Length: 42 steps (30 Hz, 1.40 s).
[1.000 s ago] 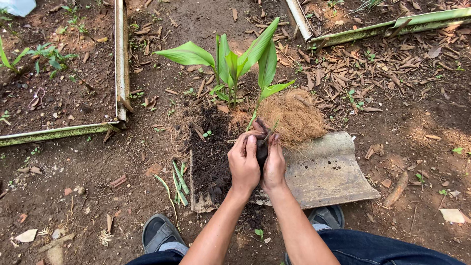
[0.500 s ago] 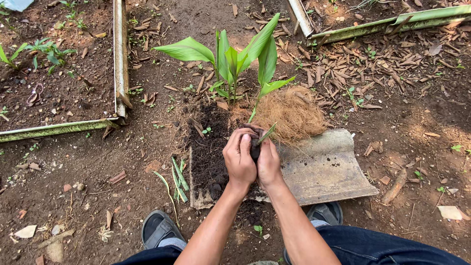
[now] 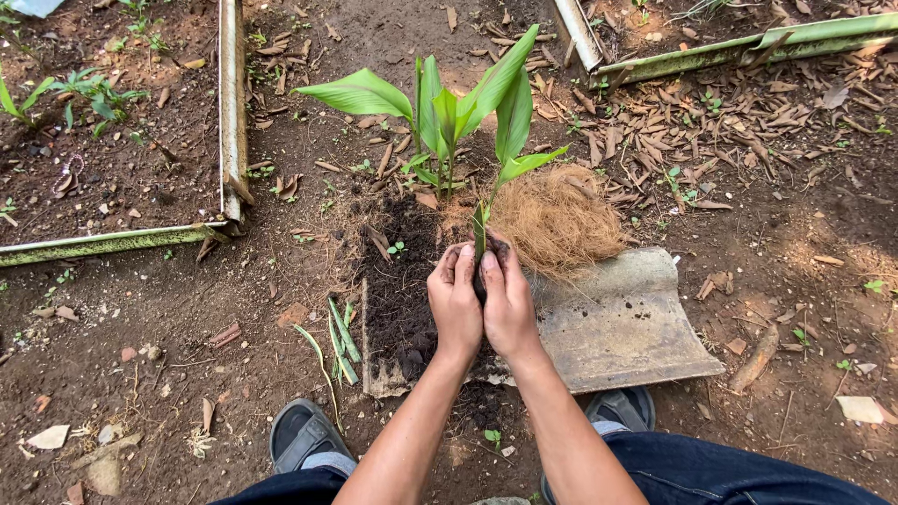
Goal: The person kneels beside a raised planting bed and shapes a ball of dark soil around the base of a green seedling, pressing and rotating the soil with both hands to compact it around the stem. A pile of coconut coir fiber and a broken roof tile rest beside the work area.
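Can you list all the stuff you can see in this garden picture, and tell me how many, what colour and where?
small plant: one, green, its base gripped between both hands
leafy plants: a clump, bright green, just beyond the hands
fibre heap: one, light brown, on the far end of the tile
curved tile: one, grey, on the ground under the hands
soil heap: one, black, on the tile's left part
garden bed edging: several strips, pale and green, upper left and upper right
dry leaves: many, brown, upper right
sandals: two, dark grey, at the bottom
left hand: one, around the plant base
right hand: one, pressed beside the left
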Each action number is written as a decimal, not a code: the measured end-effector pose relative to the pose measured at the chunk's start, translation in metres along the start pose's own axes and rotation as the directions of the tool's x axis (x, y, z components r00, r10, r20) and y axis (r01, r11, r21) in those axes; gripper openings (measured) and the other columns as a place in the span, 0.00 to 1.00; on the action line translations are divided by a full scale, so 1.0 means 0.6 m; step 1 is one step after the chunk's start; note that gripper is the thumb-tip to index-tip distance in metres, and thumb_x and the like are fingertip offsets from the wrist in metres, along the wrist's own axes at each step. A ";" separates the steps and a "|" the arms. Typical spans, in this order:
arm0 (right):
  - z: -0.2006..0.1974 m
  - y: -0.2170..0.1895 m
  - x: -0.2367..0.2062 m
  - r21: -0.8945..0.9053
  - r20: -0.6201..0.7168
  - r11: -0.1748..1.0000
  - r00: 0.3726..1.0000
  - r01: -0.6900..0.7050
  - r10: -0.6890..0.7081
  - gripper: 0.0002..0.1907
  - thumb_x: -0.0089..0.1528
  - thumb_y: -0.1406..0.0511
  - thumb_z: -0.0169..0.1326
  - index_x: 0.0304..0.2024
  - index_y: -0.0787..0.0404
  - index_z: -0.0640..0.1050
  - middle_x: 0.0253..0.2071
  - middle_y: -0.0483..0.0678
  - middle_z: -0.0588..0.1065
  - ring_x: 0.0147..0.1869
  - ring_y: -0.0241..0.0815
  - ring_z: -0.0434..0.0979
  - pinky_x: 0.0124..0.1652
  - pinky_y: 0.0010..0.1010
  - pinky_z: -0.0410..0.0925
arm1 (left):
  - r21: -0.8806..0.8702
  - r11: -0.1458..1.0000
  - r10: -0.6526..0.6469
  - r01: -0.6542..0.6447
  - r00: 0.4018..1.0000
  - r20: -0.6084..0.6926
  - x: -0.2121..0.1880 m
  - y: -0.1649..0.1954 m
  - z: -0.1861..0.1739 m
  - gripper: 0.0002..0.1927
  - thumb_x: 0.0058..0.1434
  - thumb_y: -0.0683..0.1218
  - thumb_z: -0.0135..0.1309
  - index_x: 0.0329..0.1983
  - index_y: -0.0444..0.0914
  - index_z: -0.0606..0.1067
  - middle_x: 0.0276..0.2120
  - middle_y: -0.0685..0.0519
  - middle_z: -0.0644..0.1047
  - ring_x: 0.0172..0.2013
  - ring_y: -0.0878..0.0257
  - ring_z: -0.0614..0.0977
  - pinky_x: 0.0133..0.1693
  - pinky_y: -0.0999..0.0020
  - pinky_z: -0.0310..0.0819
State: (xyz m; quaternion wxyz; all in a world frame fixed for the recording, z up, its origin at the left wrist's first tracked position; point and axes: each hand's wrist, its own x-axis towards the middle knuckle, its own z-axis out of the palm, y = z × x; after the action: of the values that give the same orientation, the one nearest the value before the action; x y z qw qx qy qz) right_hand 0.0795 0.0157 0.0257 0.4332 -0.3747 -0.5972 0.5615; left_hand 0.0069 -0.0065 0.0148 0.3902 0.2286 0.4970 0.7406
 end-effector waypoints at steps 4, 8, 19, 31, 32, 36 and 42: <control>-0.001 -0.001 -0.003 -0.197 -0.011 0.974 0.993 0.114 -0.118 0.22 0.73 0.62 0.37 0.65 0.67 0.68 0.59 0.55 0.75 0.64 0.43 0.74 0.62 0.34 0.65 | 0.020 0.999 0.029 -0.029 1.000 -0.003 0.005 -0.007 -0.006 0.13 0.70 0.42 0.45 0.42 0.28 0.77 0.34 0.51 0.80 0.36 0.68 0.78 0.41 0.72 0.73; -0.002 0.001 -0.007 -0.180 -0.018 0.983 0.999 0.036 -0.040 0.22 0.73 0.63 0.36 0.65 0.66 0.68 0.55 0.54 0.76 0.58 0.43 0.76 0.58 0.33 0.68 | 0.043 0.998 0.044 -0.044 0.999 -0.012 0.006 -0.019 -0.011 0.12 0.70 0.41 0.45 0.43 0.28 0.77 0.34 0.51 0.79 0.36 0.68 0.77 0.40 0.72 0.72; -0.017 0.015 0.013 0.347 0.060 0.886 0.950 -0.309 0.307 0.25 0.73 0.54 0.32 0.63 0.59 0.69 0.57 0.51 0.74 0.61 0.43 0.76 0.62 0.38 0.70 | 0.112 0.969 -0.230 0.218 0.968 0.103 0.015 0.044 -0.001 0.19 0.71 0.52 0.44 0.46 0.32 0.78 0.36 0.52 0.80 0.37 0.66 0.80 0.44 0.71 0.74; -0.012 -0.019 0.009 -0.149 0.084 0.975 0.984 0.167 -0.156 0.41 0.71 0.41 0.19 0.73 0.60 0.61 0.76 0.59 0.57 0.82 0.58 0.52 0.75 0.51 0.49 | -0.286 0.779 -0.530 0.558 0.830 0.175 0.063 0.059 -0.038 0.13 0.67 0.50 0.46 0.47 0.36 0.70 0.36 0.50 0.78 0.33 0.60 0.83 0.38 0.62 0.85; -0.007 -0.025 0.002 -0.326 0.078 0.892 0.949 0.314 -0.305 0.42 0.73 0.41 0.18 0.71 0.62 0.65 0.76 0.63 0.58 0.81 0.63 0.53 0.76 0.53 0.48 | -0.359 0.698 -0.580 0.619 0.783 0.223 0.059 0.058 -0.038 0.13 0.65 0.51 0.45 0.45 0.38 0.70 0.35 0.49 0.78 0.32 0.60 0.83 0.36 0.63 0.85; 0.012 -0.042 -0.017 -0.570 0.038 0.691 0.854 0.445 -0.519 0.42 0.74 0.42 0.21 0.65 0.63 0.74 0.73 0.66 0.62 0.80 0.67 0.57 0.76 0.59 0.44 | -0.456 0.603 -0.560 0.654 0.755 0.342 0.041 0.043 -0.026 0.11 0.69 0.51 0.46 0.46 0.39 0.72 0.35 0.50 0.80 0.31 0.61 0.83 0.31 0.67 0.81; 0.024 -0.056 -0.028 -0.649 -0.063 0.628 0.792 0.430 -0.608 0.34 0.76 0.48 0.26 0.61 0.62 0.77 0.71 0.63 0.67 0.80 0.64 0.60 0.77 0.57 0.45 | -0.497 0.600 -0.447 0.627 0.778 0.441 0.031 0.001 -0.032 0.10 0.71 0.44 0.46 0.43 0.33 0.75 0.33 0.48 0.79 0.30 0.62 0.82 0.31 0.69 0.80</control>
State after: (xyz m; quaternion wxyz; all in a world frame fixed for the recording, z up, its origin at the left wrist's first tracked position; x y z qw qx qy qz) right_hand 0.0733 -0.0080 0.0573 0.5135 -0.3763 -0.7598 0.1319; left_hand -0.0185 -0.0023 0.0069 0.7129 0.0245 0.2123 0.6679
